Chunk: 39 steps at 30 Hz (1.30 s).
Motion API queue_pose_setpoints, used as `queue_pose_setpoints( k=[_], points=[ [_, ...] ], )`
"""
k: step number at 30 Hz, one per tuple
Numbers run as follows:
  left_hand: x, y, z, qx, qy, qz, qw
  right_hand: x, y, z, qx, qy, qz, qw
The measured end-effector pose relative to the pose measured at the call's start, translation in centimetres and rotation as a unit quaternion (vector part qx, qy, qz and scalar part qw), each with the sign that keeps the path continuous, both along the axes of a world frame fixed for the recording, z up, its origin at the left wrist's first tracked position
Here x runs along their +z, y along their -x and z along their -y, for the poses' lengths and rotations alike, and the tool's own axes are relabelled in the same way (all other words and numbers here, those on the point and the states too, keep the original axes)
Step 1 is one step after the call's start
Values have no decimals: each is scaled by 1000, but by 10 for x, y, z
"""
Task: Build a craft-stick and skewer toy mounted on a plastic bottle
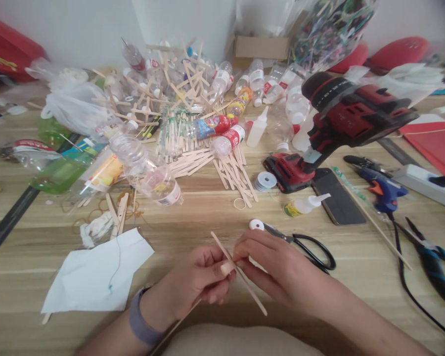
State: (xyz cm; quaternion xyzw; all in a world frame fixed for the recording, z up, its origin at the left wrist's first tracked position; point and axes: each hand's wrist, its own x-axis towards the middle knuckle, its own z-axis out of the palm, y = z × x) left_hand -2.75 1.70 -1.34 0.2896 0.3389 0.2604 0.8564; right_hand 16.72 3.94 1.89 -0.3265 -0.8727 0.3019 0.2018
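Near the table's front edge, my left hand (207, 277) is closed round crossed wooden sticks. One long stick (254, 295) slants from upper left to lower right through the grip, and the blunt end of another shows by my left thumb. A thin rod runs down from below my left palm. My right hand (267, 259) pinches at the crossing point, its fingertips touching the long stick. Black-handled scissors (313, 252) lie just behind my right hand, beside a small white disc (256, 225).
Plastic bottles (228, 140) and loose wooden sticks (230, 173) crowd the back. A red drill (356, 113), glue bottle (304, 205), phone (337, 197), glue gun (385, 190) and pliers (432, 262) lie right. White paper (96, 277) lies left.
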Motion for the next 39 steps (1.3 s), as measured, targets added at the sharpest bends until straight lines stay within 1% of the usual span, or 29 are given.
queue_pose_setpoints(
  k=[4,10,17,28,33,37,39],
  points=[
    [0,0,1,0,6,-2,1000,-1,0,-1,2,5,-15,1000],
    [-4,-2,0,4,18,15,1000,-3,1,-3,6,4,-8,1000],
    [-6,-2,-2,14,24,-1,1000,-10,1,-3,7,-1,-10,1000],
    [-9,-4,-2,16,21,-11,1000,-12,0,-2,3,-23,2,1000],
    [-12,-6,-1,2,20,-17,1000,-11,0,2,-9,-19,7,1000],
    [-14,-8,1,-3,20,-32,999,-14,-3,5,-36,-37,11,999],
    [-14,-8,1,-7,19,-42,999,-16,-4,7,-39,-46,7,998]
  ],
)
